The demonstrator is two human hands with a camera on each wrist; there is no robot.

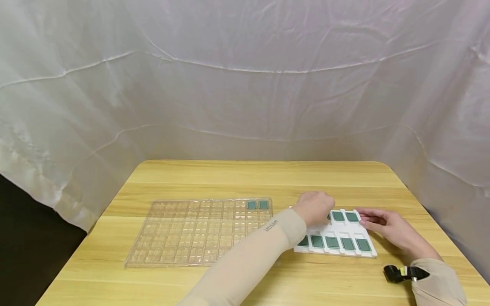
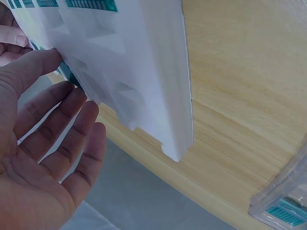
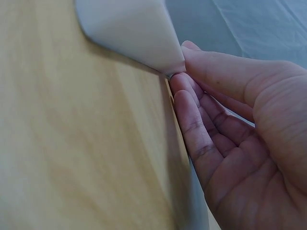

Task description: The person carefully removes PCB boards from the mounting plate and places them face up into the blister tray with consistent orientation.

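A white tray (image 1: 325, 230) on the table carries two rows of square green chips (image 1: 332, 242), several in each row. Over its back row is my left hand (image 1: 314, 207). In the left wrist view, the thumb and index finger pinch one green chip (image 2: 70, 75) at the tray, mostly hidden by the fingers. At the tray's back right corner, my right hand (image 1: 394, 227) holds the edge; the right wrist view shows its thumb and fingers at the white corner (image 3: 160, 52). Left of the white tray lies a clear plastic tray (image 1: 191, 231) with many pockets.
Two green chips (image 1: 257, 205) sit in the clear tray's back right pockets. The wooden table (image 1: 268, 174) ends before a hanging pale curtain (image 1: 268, 106). A black wrist camera (image 1: 398, 273) is strapped to the right sleeve. The left forearm crosses the clear tray's front right corner.
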